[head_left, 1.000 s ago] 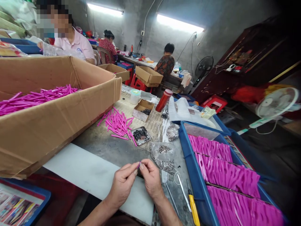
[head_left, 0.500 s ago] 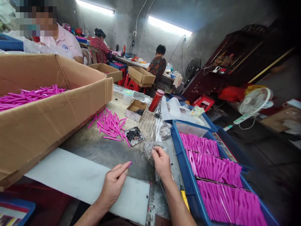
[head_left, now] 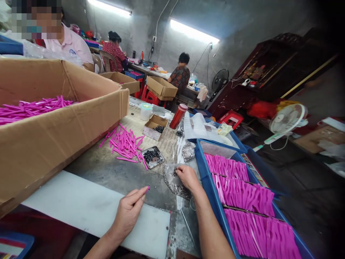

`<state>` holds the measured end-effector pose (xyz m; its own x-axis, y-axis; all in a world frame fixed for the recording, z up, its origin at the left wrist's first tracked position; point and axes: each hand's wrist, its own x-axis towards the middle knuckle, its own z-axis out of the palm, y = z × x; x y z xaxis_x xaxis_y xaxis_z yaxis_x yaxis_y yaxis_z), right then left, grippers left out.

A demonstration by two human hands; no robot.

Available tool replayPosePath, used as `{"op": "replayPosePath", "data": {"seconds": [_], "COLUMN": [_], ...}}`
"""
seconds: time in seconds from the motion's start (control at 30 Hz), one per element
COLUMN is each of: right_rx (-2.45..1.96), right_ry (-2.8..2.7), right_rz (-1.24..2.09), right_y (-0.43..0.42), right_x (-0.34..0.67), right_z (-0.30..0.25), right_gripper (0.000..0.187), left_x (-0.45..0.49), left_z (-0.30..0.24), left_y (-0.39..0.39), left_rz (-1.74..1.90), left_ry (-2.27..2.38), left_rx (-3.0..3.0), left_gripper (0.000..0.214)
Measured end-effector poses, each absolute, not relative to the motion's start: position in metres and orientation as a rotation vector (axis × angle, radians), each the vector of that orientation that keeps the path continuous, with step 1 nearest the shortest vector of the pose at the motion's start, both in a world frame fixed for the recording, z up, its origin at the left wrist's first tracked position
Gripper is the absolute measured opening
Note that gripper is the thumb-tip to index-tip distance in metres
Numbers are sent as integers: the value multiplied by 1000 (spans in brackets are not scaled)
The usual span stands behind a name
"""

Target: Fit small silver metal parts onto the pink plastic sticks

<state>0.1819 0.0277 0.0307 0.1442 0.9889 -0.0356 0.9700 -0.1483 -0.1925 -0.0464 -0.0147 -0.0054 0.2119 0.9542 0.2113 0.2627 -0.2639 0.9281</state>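
Note:
My left hand [head_left: 129, 212] is closed in a pinch on a magenta plastic stick, whose tip [head_left: 147, 188] sticks out past the fingertips; the rest is hidden in the hand. To its right, my right hand [head_left: 189, 178] reaches over a clear plastic bag of small metal parts [head_left: 174, 185]. Its thumb and forefinger are pressed together at the bag's opening, and what lies between them is too small to make out. Beyond the hands, a small metal tray [head_left: 153, 157] holds black screw-like pieces beside a loose pile of magenta sticks [head_left: 125, 142].
A large cardboard box [head_left: 67, 133] of magenta sticks stands left. On the right a blue crate [head_left: 212, 196] holds rows of magenta pieces. A white board [head_left: 88, 205], a thin metal tool [head_left: 187, 223], a small carton [head_left: 152, 135] and a red flask [head_left: 178, 117] lie about. Several people sit farther back.
My right hand has moved slightly forward, its fingers now over the bag's opening, and more of the bag shows. My left hand stays nearly still with the stick. The view has shifted slightly.

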Motion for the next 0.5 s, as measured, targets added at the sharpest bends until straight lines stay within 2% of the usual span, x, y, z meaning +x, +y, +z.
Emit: {"op": "replayPosePath", "data": {"seconds": [0.5], "right_rx": [-2455], "right_ry": [-2012], "right_rz": [134], "right_y": [38], "right_x": [179], "right_z": [15], "right_gripper": [22], "left_x": [-46], "left_z": [-7], "left_y": [-14], "left_rz": [1089], "left_ry": [1165], "left_rx": [1675], "left_gripper": [29]}}
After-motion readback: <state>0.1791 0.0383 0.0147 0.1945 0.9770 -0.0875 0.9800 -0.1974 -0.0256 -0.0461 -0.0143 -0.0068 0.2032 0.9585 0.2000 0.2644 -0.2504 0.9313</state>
